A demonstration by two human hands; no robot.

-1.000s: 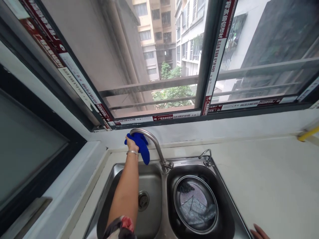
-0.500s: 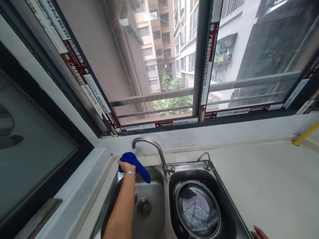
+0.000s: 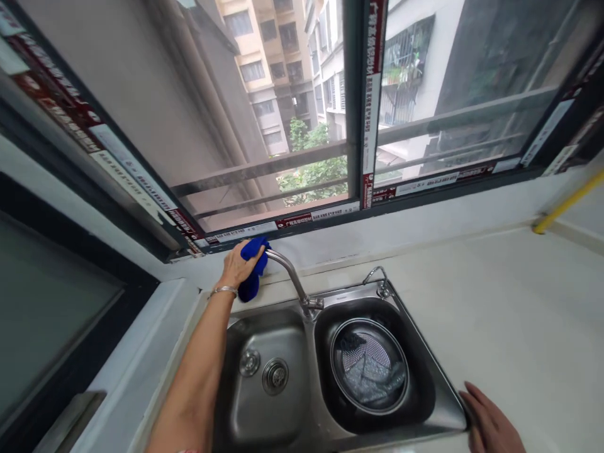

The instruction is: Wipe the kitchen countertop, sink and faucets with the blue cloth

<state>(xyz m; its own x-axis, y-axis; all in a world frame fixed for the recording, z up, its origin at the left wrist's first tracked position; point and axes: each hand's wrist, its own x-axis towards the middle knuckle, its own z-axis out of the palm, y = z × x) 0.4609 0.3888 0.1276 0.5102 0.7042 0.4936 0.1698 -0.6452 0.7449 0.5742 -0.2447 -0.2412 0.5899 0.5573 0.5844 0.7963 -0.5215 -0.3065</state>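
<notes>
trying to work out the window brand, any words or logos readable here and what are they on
Film on the window's upright frame bar: red-and-white print, Chinese characters, too blurred to quote
Film along the window's bottom rail: same kind of print, too small to read
Small mark on the deck of the stainless steel sink: too small to read
Nothing else can be read
</notes>
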